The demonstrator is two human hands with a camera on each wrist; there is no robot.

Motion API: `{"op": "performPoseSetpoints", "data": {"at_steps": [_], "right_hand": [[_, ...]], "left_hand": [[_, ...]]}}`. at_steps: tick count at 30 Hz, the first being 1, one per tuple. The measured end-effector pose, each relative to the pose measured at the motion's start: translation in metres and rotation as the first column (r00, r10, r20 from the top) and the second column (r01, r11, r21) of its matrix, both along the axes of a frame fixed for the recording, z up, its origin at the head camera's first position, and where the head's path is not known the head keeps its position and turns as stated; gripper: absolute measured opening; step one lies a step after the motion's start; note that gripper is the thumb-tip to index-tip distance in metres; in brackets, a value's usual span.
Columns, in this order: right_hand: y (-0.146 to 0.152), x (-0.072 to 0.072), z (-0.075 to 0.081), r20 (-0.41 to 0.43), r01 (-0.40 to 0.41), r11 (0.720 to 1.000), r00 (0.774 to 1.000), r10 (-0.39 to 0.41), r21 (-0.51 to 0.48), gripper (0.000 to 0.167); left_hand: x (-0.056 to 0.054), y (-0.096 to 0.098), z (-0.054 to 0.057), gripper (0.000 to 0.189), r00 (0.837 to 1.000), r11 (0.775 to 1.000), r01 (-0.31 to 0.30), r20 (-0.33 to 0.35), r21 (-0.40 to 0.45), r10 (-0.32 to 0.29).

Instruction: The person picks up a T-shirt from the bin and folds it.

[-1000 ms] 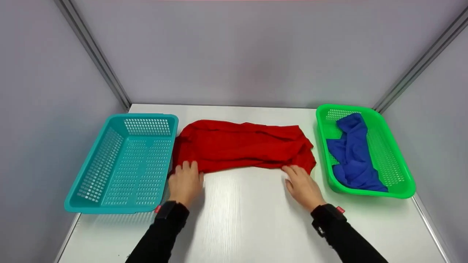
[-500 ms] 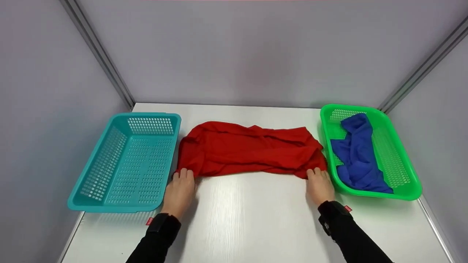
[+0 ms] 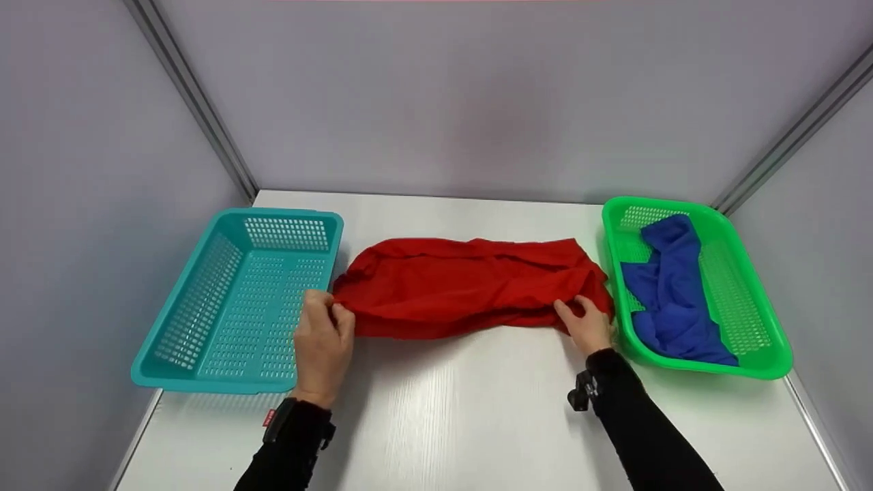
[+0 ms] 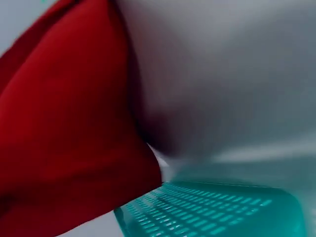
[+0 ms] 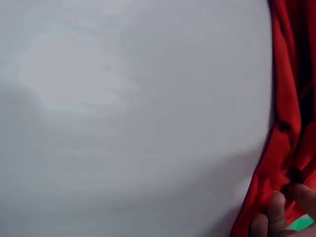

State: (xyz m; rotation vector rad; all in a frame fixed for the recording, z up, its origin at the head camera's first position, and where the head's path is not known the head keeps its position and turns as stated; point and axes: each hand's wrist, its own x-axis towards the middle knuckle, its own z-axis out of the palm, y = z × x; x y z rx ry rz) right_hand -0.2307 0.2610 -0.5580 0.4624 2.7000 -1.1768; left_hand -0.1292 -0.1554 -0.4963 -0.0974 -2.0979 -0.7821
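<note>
A rumpled red cloth (image 3: pixel 464 286) lies in a long strip between two baskets. At its near left corner my left hand (image 3: pixel 323 348) pinches the edge and holds it raised off the table; in the left wrist view the raised cloth (image 4: pixel 74 113) hangs in front of the camera. My right hand (image 3: pixel 588 329) is at the near right corner, its fingers bent into the folds, with thumb and forefinger a little apart. The right wrist view shows these fingers (image 5: pixel 276 205) against the cloth (image 5: pixel 286 103); part of the grip is hidden.
A teal basket (image 3: pixel 146 365) stands at the left, close beside my left hand. At the right is a green basket (image 3: pixel 774 365) with a crumpled blue cloth (image 3: pixel 668 293) in it. Panel walls enclose the back and sides of the white table (image 3: pixel 436 423).
My left hand has gripped and lifted the cloth's near left corner. My right hand first moved right to the other corner, then turned, its fingers going into the folds.
</note>
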Motion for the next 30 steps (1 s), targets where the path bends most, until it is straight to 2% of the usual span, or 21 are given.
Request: {"op": "performPoseSetpoints", "data": {"at_steps": [3,6,10,13,15,16,18,20,22,25,27,28,29,30], "right_hand": [[-0.002,-0.004,0.001,-0.082,0.049,0.987,0.995,-0.062,-0.156,0.050],[-0.004,-0.007,0.004,-0.117,0.065,0.955,0.988,-0.103,-0.289,0.033],[-0.001,0.001,0.022,-0.137,0.070,0.870,0.978,-0.156,-0.488,0.030],[0.007,0.017,0.044,-0.207,0.081,0.852,0.954,-0.217,-0.518,0.025],[0.015,0.030,0.058,-0.283,0.097,0.874,0.924,-0.256,-0.476,0.019],[0.019,0.036,0.064,-0.317,0.104,0.897,0.913,-0.258,-0.430,0.018],[0.028,0.047,0.072,-0.371,0.107,0.924,0.894,-0.250,-0.367,0.018],[0.036,0.056,0.075,-0.375,0.095,0.949,0.903,-0.209,-0.299,0.021],[0.044,0.063,0.071,-0.321,0.073,0.967,0.935,-0.151,-0.244,0.026],[0.056,0.071,0.058,-0.175,0.035,0.955,0.980,-0.091,-0.295,0.033],[0.063,0.077,0.047,-0.111,-0.044,0.934,0.994,0.005,-0.356,0.044],[0.065,0.081,0.041,-0.106,-0.107,0.933,0.992,0.074,-0.345,0.049],[0.067,0.084,0.034,-0.132,-0.194,0.940,0.978,0.162,-0.281,0.055],[0.068,0.089,0.028,-0.177,-0.303,0.936,0.946,0.272,-0.179,0.060]], "left_hand": [[-0.001,0.001,-0.007,0.012,0.996,0.992,0.080,0.046,-0.093,-0.076],[0.001,0.000,-0.013,0.017,0.979,0.971,0.174,0.137,-0.162,-0.152],[0.007,-0.005,-0.017,0.029,0.932,0.946,0.267,0.299,-0.184,-0.205],[0.014,-0.013,-0.018,0.039,0.902,0.937,0.280,0.392,-0.211,-0.181],[0.018,-0.019,-0.019,0.043,0.898,0.928,0.269,0.414,-0.258,-0.145],[0.021,-0.022,-0.019,0.043,0.899,0.921,0.265,0.417,-0.285,-0.130],[0.026,-0.028,-0.020,0.040,0.907,0.904,0.258,0.409,-0.340,-0.105],[0.032,-0.033,-0.020,0.033,0.912,0.889,0.256,0.401,-0.379,-0.092],[0.038,-0.036,-0.021,0.029,0.908,0.873,0.271,0.409,-0.405,-0.092],[0.049,-0.038,-0.027,0.035,0.889,0.840,0.306,0.451,-0.448,-0.083],[0.055,-0.037,-0.033,0.039,0.879,0.801,0.332,0.472,-0.498,-0.070],[0.058,-0.036,-0.036,0.039,0.873,0.781,0.341,0.484,-0.524,-0.057],[0.061,-0.035,-0.039,0.039,0.870,0.763,0.350,0.491,-0.544,-0.049],[0.064,-0.033,-0.042,0.039,0.863,0.749,0.359,0.504,-0.556,-0.040]]}}
